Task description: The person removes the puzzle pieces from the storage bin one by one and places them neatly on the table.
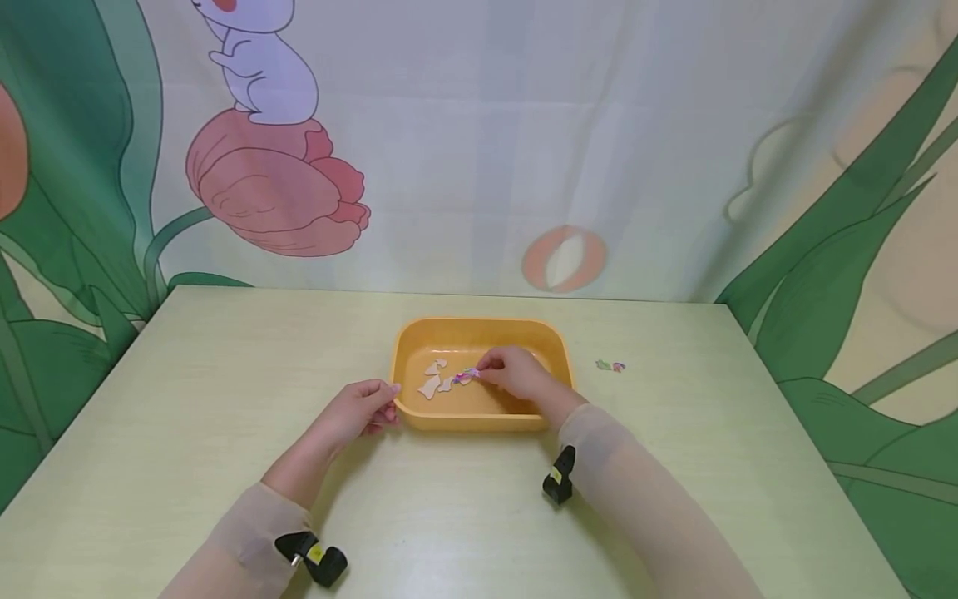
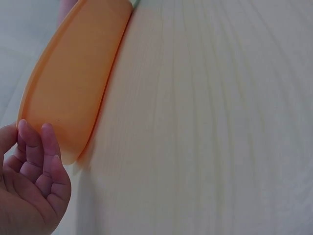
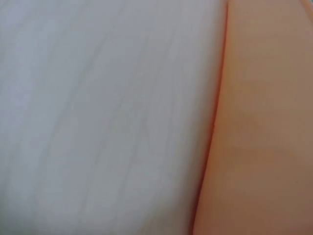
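Right hand (image 1: 516, 372) pinches a pink-and-purple flat piece (image 1: 465, 377) inside the yellow rectangular plastic tray (image 1: 479, 423)!
Left hand (image 1: 364, 406) grips the rim; pale, irregular flat pieces (image 1: 430, 387) lie loose between the hands, green-and-pink scraps (image 1: 617, 367) rightward on the tabletop (image 1: 449, 516): seemingly unfinished.

The tray (image 1: 464, 422) is a shallow, yellow-orange rectangular container (corners rounded), set level with its open side up on the tabletop (image 1: 224, 374). Several small, irregular, pale cutouts (image 1: 430, 387) lie loose on its floor, toward 9 o'clock from centre. A multicoloured piece (image 1: 461, 377), predominantly pink and purple, is positioned at their 3 o'clock side, pinched at its 2 o'clock end.
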{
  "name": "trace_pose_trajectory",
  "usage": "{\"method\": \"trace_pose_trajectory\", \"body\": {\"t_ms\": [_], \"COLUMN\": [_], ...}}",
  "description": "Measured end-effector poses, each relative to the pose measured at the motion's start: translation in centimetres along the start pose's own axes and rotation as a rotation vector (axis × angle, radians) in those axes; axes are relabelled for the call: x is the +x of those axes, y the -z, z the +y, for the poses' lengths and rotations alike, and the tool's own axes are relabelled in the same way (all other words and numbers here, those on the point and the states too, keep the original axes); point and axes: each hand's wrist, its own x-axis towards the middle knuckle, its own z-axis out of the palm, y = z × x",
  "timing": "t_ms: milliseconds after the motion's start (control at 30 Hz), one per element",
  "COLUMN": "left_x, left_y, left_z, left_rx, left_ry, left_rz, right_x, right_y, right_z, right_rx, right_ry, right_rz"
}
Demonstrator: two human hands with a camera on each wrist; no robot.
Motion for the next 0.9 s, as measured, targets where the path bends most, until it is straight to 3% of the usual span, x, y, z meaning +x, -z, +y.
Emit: {"method": "trace_pose_trajectory", "body": {"t_ms": [267,500,900], "left_x": [-0.1,-0.2,-0.1], "left_y": [0.0,0.0,-0.1], "left_z": [0.0,0.3,0.1], "left_rx": [0.003,0.003,0.002], "left_ry": [-0.003,-0.010,0.009], "left_rz": [-0.003,-0.005,0.013], "right_x": [-0.1,-0.4,-1.0], "right_y": [0.7,0.9,1.5], "right_z": [0.0,-0.1,-0.1], "right_rx": [0.079,0.219,0.289], "right_ry": [-0.004,-0.031,-0.033], "right_rz": [0.012,0.003,0.038]}}
